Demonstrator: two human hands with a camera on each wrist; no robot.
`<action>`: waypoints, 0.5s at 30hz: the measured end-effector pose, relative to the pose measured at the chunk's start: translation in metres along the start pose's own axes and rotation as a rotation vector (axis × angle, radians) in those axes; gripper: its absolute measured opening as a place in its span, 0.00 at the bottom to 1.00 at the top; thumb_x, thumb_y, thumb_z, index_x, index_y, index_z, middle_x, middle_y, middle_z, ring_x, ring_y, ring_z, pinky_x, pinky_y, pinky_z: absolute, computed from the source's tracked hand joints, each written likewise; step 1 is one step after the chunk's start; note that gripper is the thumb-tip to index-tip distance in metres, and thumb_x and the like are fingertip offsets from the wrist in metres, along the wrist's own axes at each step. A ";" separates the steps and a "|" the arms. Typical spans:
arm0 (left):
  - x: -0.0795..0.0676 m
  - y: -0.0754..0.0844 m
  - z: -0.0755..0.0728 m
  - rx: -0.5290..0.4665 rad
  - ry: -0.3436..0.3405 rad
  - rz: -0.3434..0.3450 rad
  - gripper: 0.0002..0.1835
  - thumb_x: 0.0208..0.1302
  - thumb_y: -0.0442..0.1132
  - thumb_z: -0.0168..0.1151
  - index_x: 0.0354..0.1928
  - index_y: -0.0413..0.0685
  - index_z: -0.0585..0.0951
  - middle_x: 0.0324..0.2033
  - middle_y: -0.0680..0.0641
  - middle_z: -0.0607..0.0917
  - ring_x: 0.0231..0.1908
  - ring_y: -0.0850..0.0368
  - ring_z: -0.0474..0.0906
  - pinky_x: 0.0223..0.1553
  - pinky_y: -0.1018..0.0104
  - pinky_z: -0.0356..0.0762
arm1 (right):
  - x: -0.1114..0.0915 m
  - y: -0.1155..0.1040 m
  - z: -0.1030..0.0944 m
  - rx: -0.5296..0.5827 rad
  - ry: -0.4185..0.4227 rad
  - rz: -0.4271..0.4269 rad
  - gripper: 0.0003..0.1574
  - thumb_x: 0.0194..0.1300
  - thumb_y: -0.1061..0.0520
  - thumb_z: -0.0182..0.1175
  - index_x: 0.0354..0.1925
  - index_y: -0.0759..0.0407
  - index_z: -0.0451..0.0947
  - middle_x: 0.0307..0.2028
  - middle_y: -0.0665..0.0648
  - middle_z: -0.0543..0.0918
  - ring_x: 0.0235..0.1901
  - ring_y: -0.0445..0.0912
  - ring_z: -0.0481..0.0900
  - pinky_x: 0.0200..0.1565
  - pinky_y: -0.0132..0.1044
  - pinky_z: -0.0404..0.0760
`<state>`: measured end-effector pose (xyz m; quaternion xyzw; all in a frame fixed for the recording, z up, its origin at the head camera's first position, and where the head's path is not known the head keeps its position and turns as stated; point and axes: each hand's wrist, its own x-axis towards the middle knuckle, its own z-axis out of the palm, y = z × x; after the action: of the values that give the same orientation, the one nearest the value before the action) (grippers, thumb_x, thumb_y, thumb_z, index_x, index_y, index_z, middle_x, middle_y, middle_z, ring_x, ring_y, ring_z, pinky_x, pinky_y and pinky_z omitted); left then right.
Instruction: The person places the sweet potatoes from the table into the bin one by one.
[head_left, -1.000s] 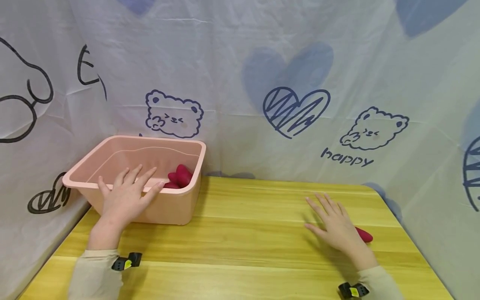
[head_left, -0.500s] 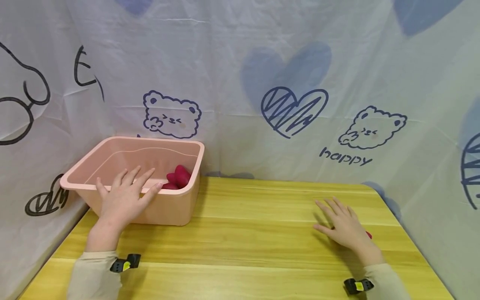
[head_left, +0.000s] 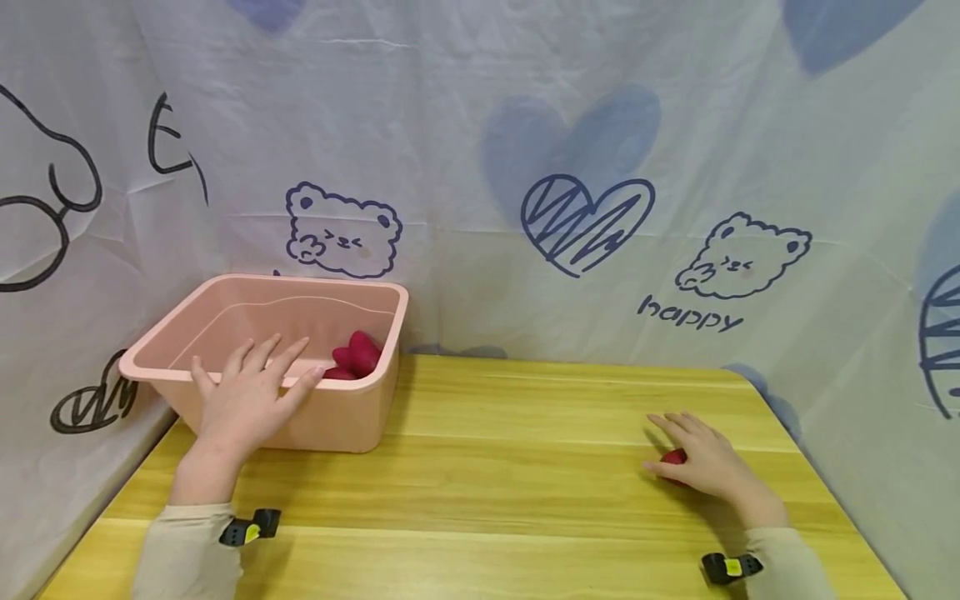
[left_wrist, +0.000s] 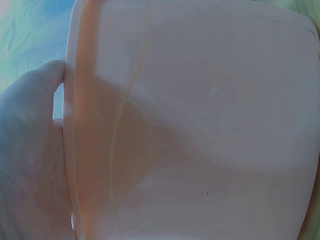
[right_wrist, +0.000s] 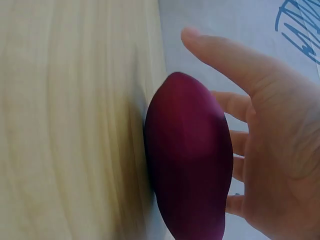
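Note:
A smooth purple-red sweet potato [right_wrist: 190, 160] lies on the wooden table under my right hand [head_left: 716, 462]. Most of it is hidden by the hand in the head view, where one end shows between thumb and fingers. From the right wrist, the thumb stands apart from it and the fingers reach past its far side; contact is hard to tell. At the left, my left hand [head_left: 243, 404] rests with spread fingers at the near rim of a pink plastic bin [head_left: 330, 417]. Several similar sweet potatoes [head_left: 362, 354] lie in the bin's right side.
The yellow wood-grain table [head_left: 487, 483] spans the space between both hands. A pale cloth [head_left: 465, 275] printed with hearts and bears hangs behind it and along both sides. Each wrist wears a black strap device [head_left: 731, 568].
My right hand has moved right and toward me, settling over the sweet potato; its left end now shows between thumb and fingers. The left hand stays at the bin.

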<state>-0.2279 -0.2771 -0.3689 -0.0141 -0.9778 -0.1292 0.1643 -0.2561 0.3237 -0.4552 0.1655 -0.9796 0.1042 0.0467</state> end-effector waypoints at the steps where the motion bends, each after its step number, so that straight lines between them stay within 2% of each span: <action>1: 0.000 0.000 0.000 0.000 0.000 -0.001 0.38 0.68 0.72 0.36 0.73 0.60 0.63 0.72 0.35 0.61 0.70 0.29 0.50 0.61 0.20 0.19 | -0.001 0.001 -0.001 0.012 -0.008 0.002 0.53 0.53 0.30 0.66 0.69 0.55 0.66 0.65 0.71 0.70 0.66 0.70 0.63 0.58 0.72 0.64; 5: 0.001 0.000 0.000 -0.001 -0.001 -0.001 0.38 0.68 0.72 0.36 0.73 0.60 0.63 0.72 0.35 0.61 0.70 0.29 0.50 0.61 0.20 0.19 | -0.003 0.004 -0.001 0.045 -0.044 0.010 0.57 0.48 0.28 0.69 0.68 0.54 0.67 0.63 0.70 0.72 0.64 0.69 0.66 0.55 0.72 0.68; 15: 0.000 0.000 0.001 -0.003 0.007 0.001 0.39 0.68 0.72 0.36 0.72 0.59 0.64 0.72 0.35 0.62 0.70 0.29 0.51 0.61 0.20 0.19 | -0.007 0.010 -0.004 0.079 -0.120 0.005 0.59 0.43 0.32 0.74 0.67 0.57 0.68 0.60 0.70 0.75 0.58 0.65 0.73 0.51 0.57 0.78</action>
<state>-0.2284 -0.2769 -0.3700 -0.0142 -0.9771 -0.1305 0.1677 -0.2524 0.3359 -0.4535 0.1708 -0.9761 0.1330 -0.0191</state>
